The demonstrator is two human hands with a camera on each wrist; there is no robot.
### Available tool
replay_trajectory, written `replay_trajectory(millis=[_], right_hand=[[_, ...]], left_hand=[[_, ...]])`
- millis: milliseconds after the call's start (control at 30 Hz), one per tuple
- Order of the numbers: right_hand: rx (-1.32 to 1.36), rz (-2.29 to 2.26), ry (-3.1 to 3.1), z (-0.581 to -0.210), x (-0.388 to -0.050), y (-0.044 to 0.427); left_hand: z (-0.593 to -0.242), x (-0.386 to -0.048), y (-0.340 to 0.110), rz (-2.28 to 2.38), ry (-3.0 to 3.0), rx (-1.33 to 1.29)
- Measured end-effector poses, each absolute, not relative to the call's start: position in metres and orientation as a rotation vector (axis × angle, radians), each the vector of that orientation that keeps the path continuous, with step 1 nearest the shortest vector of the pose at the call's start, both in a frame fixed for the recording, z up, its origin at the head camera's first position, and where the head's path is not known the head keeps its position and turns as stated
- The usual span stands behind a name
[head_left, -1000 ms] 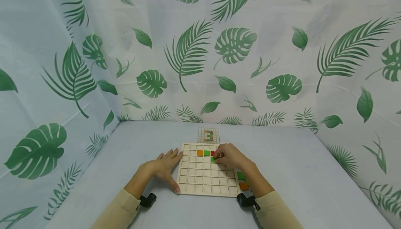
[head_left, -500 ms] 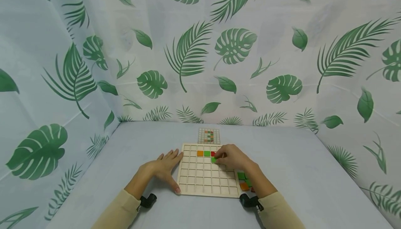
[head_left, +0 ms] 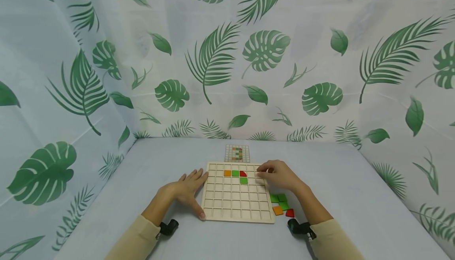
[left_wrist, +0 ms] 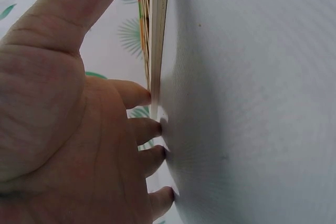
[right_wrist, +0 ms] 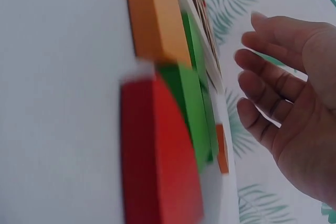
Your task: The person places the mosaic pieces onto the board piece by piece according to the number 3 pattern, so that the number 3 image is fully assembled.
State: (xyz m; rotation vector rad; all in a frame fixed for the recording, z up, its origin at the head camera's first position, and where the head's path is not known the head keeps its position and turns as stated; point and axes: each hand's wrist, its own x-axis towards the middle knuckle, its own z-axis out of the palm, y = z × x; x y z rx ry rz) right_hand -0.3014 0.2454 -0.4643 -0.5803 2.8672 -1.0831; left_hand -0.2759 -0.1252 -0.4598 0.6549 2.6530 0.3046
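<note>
The 2 hands are apart: the left hand (head_left: 185, 192) lies spread at the board's left side, with its thumb at the near corner, and the right hand (head_left: 281, 176) hangs over the board's right edge with loosely bent fingers and holds nothing. Just before, the right fingers were on the lower green tile (head_left: 243, 180). Now they have let go and moved right, and that tile sits in its square, right below the red tile (head_left: 243, 173) with the round side. So 4 tiles now show on the wooden board (head_left: 235, 204), and the right hand looks free for another. The loose tiles (head_left: 278, 210) lie on the counter (head_left: 160, 161) by the board's right side, and the small picture card (head_left: 237, 153) lies just behind it.
</note>
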Motion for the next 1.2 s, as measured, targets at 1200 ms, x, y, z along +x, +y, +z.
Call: replay_trajectory(millis=[1200], right_hand=[[-0.452,-1.025,2.817,-0.451,-0.301,0.287]], left_hand=[[-0.460,-0.276,-0.125,0.310,2.654,0.659]])
